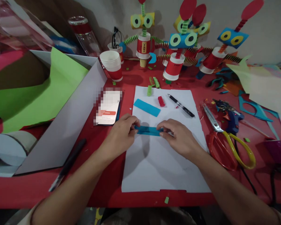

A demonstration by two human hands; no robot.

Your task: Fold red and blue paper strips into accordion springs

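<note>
Between my two hands a blue paper strip point(148, 131) is held level above a white sheet point(164, 168). My left hand point(124, 132) pinches its left end, and my right hand point(176, 135) pinches the right end. A darker band, like a crease, runs along the strip. Just beyond it a second blue paper strip point(147, 107) lies flat and slanted on the sheet. Farther back on the sheet are a folded green paper spring point(149, 90), a folded red paper spring point(161, 101) and a black pen point(181, 105).
Scissors point(221, 131) and a glue gun point(234, 122) lie right of the sheet. A phone point(109, 107) and a white box point(67, 122) are on the left. Stacked paper cups point(112, 65) and paper-cup robot figures point(175, 65) stand at the back.
</note>
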